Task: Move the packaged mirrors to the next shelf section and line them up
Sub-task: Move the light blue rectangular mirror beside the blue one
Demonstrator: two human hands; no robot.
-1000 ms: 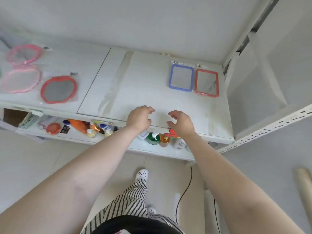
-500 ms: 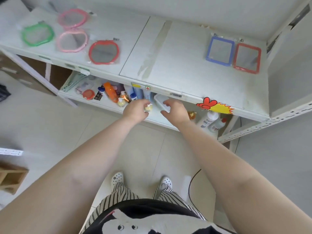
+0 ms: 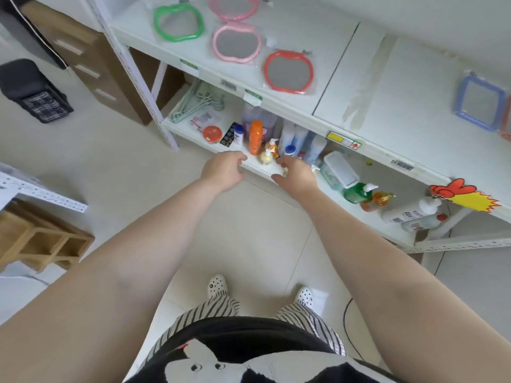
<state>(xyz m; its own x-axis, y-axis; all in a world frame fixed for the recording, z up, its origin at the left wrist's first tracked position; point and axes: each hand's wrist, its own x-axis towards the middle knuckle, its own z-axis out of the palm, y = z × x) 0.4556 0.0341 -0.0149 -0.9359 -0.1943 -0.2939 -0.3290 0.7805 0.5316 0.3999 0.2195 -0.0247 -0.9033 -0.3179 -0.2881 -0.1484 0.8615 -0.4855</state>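
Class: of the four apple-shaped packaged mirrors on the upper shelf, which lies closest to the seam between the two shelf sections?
The red-framed mirror; the green and both pink ones lie farther left.

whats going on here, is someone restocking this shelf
A person is rearranging packaged mirrors on the top shelf. Both hands are empty, the left hand and right hand hanging loosely curled. The green, two pink and red apple-shaped mirrors lie in the left section; a blue square mirror lies in the right.
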